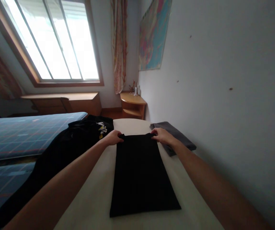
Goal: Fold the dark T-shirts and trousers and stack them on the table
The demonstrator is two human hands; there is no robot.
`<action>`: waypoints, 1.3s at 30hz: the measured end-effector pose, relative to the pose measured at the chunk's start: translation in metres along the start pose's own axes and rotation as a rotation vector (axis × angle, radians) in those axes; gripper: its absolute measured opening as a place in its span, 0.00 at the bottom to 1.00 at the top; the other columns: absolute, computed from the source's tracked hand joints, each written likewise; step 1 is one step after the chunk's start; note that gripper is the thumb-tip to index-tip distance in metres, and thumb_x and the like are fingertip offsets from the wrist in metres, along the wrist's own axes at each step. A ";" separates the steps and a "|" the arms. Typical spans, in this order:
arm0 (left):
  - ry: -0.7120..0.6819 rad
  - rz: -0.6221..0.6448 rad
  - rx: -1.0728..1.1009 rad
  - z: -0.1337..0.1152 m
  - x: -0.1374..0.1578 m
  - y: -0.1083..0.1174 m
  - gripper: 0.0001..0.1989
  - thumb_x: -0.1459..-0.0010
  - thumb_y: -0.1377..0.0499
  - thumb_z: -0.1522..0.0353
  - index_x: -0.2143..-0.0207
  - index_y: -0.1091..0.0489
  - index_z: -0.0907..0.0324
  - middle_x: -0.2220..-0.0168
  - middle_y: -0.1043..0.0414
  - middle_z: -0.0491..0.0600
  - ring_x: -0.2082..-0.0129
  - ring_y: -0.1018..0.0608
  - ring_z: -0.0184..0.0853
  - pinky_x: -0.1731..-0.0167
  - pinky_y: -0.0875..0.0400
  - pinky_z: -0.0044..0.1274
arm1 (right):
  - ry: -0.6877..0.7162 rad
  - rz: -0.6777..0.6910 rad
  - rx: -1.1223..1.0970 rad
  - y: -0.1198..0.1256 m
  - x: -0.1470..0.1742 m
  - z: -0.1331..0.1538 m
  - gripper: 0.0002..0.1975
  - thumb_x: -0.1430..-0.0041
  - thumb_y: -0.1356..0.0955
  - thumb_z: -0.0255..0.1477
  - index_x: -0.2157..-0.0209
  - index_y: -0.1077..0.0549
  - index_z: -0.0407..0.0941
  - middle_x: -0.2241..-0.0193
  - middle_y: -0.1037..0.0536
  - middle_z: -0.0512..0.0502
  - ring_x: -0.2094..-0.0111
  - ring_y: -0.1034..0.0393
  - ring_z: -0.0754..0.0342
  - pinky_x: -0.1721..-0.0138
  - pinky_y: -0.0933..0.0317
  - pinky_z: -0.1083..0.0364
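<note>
A black garment (pixel 141 175), folded into a long flat panel, lies on the cream table (pixel 89 195) in front of me. My left hand (pixel 114 137) pinches its far left corner, and my right hand (pixel 161 135) pinches the far right corner. Between the two hands the far edge is pulled fairly straight. Just beyond and beside my right hand rests a folded dark grey cloth (pixel 178 135), partly behind my right forearm. To the left, a rumpled black garment with a white and yellow print (pixel 80 132) spreads near my left arm, which covers part of it.
Blue plaid mattresses (pixel 27 131) lie along the left side. A white wall (pixel 223 127) borders the right. Farther back stand a long wooden desk (pixel 82 95) under the window and a small corner shelf (pixel 134 99) holding small items.
</note>
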State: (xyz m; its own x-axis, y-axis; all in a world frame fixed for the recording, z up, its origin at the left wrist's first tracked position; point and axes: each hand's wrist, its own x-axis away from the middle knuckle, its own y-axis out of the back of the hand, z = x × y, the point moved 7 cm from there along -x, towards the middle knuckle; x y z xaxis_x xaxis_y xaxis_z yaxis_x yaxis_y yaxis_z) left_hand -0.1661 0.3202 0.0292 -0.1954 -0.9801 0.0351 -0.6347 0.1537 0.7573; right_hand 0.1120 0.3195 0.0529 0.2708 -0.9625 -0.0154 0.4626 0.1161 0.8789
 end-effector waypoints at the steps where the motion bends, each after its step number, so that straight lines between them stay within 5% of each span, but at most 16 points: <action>1: -0.021 -0.022 0.013 -0.005 0.002 0.007 0.10 0.59 0.35 0.66 0.71 0.24 0.61 0.74 0.24 0.44 0.69 0.24 0.37 0.68 0.31 0.25 | 0.006 -0.016 -0.024 0.006 0.003 0.004 0.12 0.43 0.31 0.23 0.56 0.25 0.40 0.54 0.20 0.40 0.68 0.23 0.54 0.65 0.32 0.58; 4: -0.086 -0.080 0.050 -0.021 0.012 0.024 0.13 0.56 0.36 0.66 0.66 0.24 0.61 0.68 0.22 0.47 0.65 0.22 0.38 0.63 0.30 0.26 | 0.018 -0.044 -0.178 0.021 0.015 0.015 0.10 0.39 0.34 0.22 0.56 0.28 0.40 0.56 0.21 0.41 0.74 0.23 0.58 0.72 0.32 0.60; 8: -0.154 -0.129 0.085 -0.040 0.039 0.036 0.14 0.54 0.37 0.65 0.63 0.26 0.61 0.68 0.23 0.47 0.66 0.23 0.37 0.64 0.29 0.26 | 0.060 -0.080 -0.384 0.035 0.036 0.021 0.06 0.38 0.35 0.23 0.59 0.30 0.42 0.59 0.21 0.42 0.70 0.22 0.55 0.72 0.30 0.60; 13: -0.184 -0.156 0.184 -0.053 0.080 0.033 0.13 0.52 0.39 0.64 0.64 0.27 0.60 0.70 0.25 0.46 0.73 0.25 0.34 0.72 0.30 0.25 | 0.203 -0.132 -0.351 0.039 0.070 0.027 0.08 0.38 0.34 0.25 0.57 0.30 0.44 0.63 0.21 0.44 0.66 0.23 0.54 0.62 0.28 0.54; 21: -0.275 -0.205 0.148 -0.070 0.121 0.024 0.09 0.47 0.40 0.64 0.64 0.28 0.58 0.68 0.24 0.46 0.67 0.24 0.35 0.65 0.30 0.26 | 0.245 -0.180 -0.290 0.035 0.119 0.036 0.17 0.43 0.29 0.32 0.51 0.27 0.45 0.57 0.20 0.44 0.66 0.24 0.53 0.61 0.29 0.53; 28: -0.256 -0.070 0.274 -0.060 0.153 0.000 0.10 0.44 0.41 0.64 0.61 0.30 0.57 0.64 0.26 0.46 0.63 0.24 0.35 0.60 0.26 0.27 | 0.311 -0.238 -0.188 0.026 0.151 0.037 0.12 0.39 0.33 0.28 0.54 0.23 0.47 0.60 0.20 0.45 0.64 0.24 0.53 0.60 0.29 0.53; 39: -0.332 0.194 0.186 -0.045 0.208 -0.049 0.07 0.44 0.37 0.70 0.62 0.30 0.55 0.47 0.29 0.52 0.42 0.31 0.41 0.42 0.37 0.33 | 0.404 -0.259 0.049 -0.028 0.218 0.030 0.14 0.41 0.36 0.20 0.58 0.25 0.49 0.62 0.22 0.48 0.64 0.23 0.54 0.62 0.29 0.57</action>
State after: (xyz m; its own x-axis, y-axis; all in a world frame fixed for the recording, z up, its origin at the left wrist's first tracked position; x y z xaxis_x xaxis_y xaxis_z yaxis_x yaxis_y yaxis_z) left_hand -0.1422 0.1030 0.0291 -0.5352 -0.8419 -0.0693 -0.6803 0.3810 0.6261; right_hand 0.1323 0.0995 0.0394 0.4629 -0.7846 -0.4124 0.5203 -0.1362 0.8430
